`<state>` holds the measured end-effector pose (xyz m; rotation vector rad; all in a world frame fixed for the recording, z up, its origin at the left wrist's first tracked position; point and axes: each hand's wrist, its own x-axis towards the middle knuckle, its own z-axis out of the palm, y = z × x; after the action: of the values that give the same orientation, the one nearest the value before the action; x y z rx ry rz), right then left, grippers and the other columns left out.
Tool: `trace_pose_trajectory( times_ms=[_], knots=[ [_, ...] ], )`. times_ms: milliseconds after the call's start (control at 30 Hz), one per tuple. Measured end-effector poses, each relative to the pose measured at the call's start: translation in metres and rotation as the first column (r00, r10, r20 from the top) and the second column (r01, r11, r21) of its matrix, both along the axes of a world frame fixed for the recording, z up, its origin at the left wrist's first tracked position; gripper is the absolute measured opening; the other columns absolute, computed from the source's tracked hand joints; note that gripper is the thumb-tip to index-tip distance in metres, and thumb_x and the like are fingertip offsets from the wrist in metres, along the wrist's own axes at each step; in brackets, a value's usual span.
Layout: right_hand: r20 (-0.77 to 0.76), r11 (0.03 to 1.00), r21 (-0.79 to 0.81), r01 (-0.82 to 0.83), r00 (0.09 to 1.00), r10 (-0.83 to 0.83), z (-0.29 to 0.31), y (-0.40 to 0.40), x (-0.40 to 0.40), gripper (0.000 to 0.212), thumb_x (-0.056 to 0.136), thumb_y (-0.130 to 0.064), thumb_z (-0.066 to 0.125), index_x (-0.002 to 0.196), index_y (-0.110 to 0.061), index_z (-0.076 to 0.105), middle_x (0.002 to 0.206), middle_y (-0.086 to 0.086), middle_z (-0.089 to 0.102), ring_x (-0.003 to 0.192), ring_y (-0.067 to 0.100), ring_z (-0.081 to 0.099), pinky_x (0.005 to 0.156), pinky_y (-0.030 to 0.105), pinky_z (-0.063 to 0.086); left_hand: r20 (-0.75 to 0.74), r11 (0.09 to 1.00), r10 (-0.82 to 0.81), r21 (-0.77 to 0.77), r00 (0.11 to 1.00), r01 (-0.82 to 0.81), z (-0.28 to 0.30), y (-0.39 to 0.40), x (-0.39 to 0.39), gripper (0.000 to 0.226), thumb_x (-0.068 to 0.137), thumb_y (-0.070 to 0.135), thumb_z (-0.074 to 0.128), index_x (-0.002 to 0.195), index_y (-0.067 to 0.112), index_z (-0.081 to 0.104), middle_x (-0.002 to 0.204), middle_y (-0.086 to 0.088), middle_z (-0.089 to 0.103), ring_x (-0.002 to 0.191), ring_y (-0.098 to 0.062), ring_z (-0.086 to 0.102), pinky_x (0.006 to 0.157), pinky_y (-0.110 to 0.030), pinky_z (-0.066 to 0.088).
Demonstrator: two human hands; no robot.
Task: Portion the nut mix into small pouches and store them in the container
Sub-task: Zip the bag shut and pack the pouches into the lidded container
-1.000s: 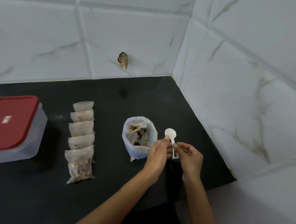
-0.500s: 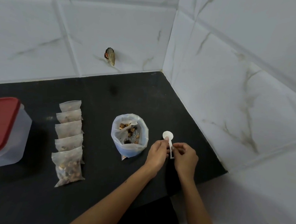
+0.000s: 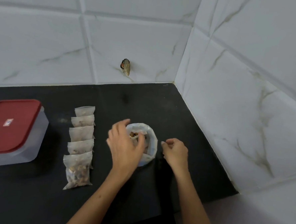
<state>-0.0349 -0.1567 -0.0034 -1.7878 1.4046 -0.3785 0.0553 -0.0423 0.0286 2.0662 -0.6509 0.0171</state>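
Note:
An open plastic bag of nut mix (image 3: 150, 146) stands on the black counter (image 3: 144, 103). My left hand (image 3: 124, 145) hovers blurred over the bag's left rim, fingers spread and loosely bent, thumb over the opening. Just right of the bag, my right hand (image 3: 176, 151) has its fingers curled in, with nothing visible in it. The white spoon is out of sight. Left of the bag, several filled small pouches (image 3: 80, 145) lie in an overlapping column. The clear container with a red lid (image 3: 11, 126) stands closed at the far left.
White tiled walls meet in a corner behind and to the right of the counter. A small dark object (image 3: 125, 67) sticks to the back wall. The counter's front edge (image 3: 199, 200) runs just below my forearms.
Both hands held the white spoon right of the bag before. Now the spoon is no longer visible, my left hand has moved over the bag, and my right hand stays beside it.

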Motion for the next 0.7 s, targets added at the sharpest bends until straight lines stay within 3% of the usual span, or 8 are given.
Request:
trace_pose_trajectory(
  times_ms=[67, 100, 167, 233, 333, 500, 633, 700],
  knots=[
    [-0.135, 0.991, 0.119, -0.053, 0.988, 0.069, 0.002, -0.004, 0.019, 0.022, 0.087, -0.028, 0.059, 0.088, -0.006, 0.057, 0.083, 0.009, 0.064, 0.079, 0.025, 0.068, 0.076, 0.043, 0.058, -0.214, 0.965, 0.076, 0.260, 0.974, -0.018, -0.007, 0.004, 0.024, 0.065, 0.085, 0.040, 0.062, 0.136, 0.007, 0.038, 0.134, -0.010, 0.046, 0.125, -0.028, 0.043, 0.100, -0.041, 0.035],
    [-0.183, 0.978, 0.194, -0.073, 0.977, 0.109, 0.004, -0.005, 0.025, 0.020, 0.086, -0.026, 0.059, 0.087, -0.006, 0.055, 0.083, 0.009, 0.064, 0.077, 0.024, 0.068, 0.073, 0.042, 0.059, -0.329, 0.936, 0.078, 0.350, 0.941, 0.045, -0.010, 0.007, 0.033, 0.067, 0.085, 0.045, 0.061, 0.134, 0.005, 0.039, 0.130, -0.013, 0.050, 0.121, -0.030, 0.048, 0.096, -0.041, 0.040],
    [-0.206, 0.941, 0.325, -0.096, 0.964, 0.169, 0.008, -0.006, 0.035, 0.015, 0.084, -0.022, 0.060, 0.088, -0.010, 0.053, 0.089, 0.010, 0.065, 0.078, 0.022, 0.068, 0.070, 0.039, 0.060, -0.503, 0.884, 0.040, 0.421, 0.863, 0.204, -0.011, 0.013, 0.045, 0.049, 0.086, 0.047, 0.059, 0.111, 0.006, 0.052, 0.107, -0.011, 0.062, 0.098, -0.027, 0.060, 0.079, -0.038, 0.051],
    [-0.179, 0.921, 0.373, -0.114, 0.965, 0.192, 0.012, -0.009, 0.043, 0.016, 0.083, -0.020, 0.062, 0.092, -0.008, 0.055, 0.096, 0.012, 0.065, 0.083, 0.024, 0.067, 0.070, 0.039, 0.060, -0.586, 0.889, 0.017, 0.380, 0.810, 0.256, -0.011, 0.018, 0.051, 0.029, 0.087, 0.040, 0.059, 0.090, 0.011, 0.057, 0.087, -0.010, 0.069, 0.079, -0.024, 0.067, 0.071, -0.036, 0.059],
    [-0.119, 0.917, 0.380, -0.121, 0.977, 0.178, 0.022, -0.012, 0.053, 0.019, 0.082, -0.015, 0.062, 0.097, -0.005, 0.058, 0.098, 0.015, 0.065, 0.086, 0.028, 0.067, 0.069, 0.044, 0.060, -0.608, 0.952, 0.014, 0.251, 0.793, 0.177, -0.019, 0.019, 0.049, 0.017, 0.084, 0.029, 0.065, 0.088, 0.016, 0.054, 0.087, -0.009, 0.068, 0.075, -0.023, 0.070, 0.069, -0.040, 0.061],
    [-0.162, 0.934, 0.307, -0.184, 0.957, 0.242, 0.034, -0.013, 0.066, 0.027, 0.076, -0.010, 0.068, 0.101, -0.007, 0.057, 0.096, 0.013, 0.063, 0.085, 0.026, 0.066, 0.070, 0.042, 0.060, -0.566, 0.968, 0.041, 0.227, 0.824, 0.107, -0.023, 0.013, 0.044, 0.032, 0.075, 0.020, 0.068, 0.100, 0.011, 0.050, 0.098, -0.007, 0.059, 0.089, -0.026, 0.065, 0.076, -0.041, 0.059],
    [-0.403, 0.972, -0.050, -0.229, 0.895, 0.190, 0.043, -0.003, 0.080, 0.024, 0.084, -0.017, 0.064, 0.105, -0.010, 0.053, 0.099, 0.004, 0.058, 0.094, 0.024, 0.061, 0.073, 0.031, 0.050, -0.465, 0.951, 0.080, 0.301, 0.881, 0.072, -0.017, 0.005, 0.053, 0.036, 0.081, 0.018, 0.066, 0.109, 0.007, 0.046, 0.098, -0.005, 0.052, 0.088, -0.019, 0.053, 0.066, -0.027, 0.046],
    [-0.393, 0.972, -0.148, -0.183, 0.913, 0.112, 0.044, 0.008, 0.083, 0.031, 0.088, -0.024, 0.061, 0.113, -0.010, 0.049, 0.107, 0.007, 0.059, 0.100, 0.025, 0.060, 0.071, 0.032, 0.044, -0.467, 0.965, 0.088, 0.258, 0.880, 0.040, -0.019, 0.004, 0.053, 0.038, 0.083, 0.026, 0.067, 0.108, 0.005, 0.048, 0.098, -0.004, 0.055, 0.085, -0.016, 0.054, 0.059, -0.024, 0.043]
  ],
)
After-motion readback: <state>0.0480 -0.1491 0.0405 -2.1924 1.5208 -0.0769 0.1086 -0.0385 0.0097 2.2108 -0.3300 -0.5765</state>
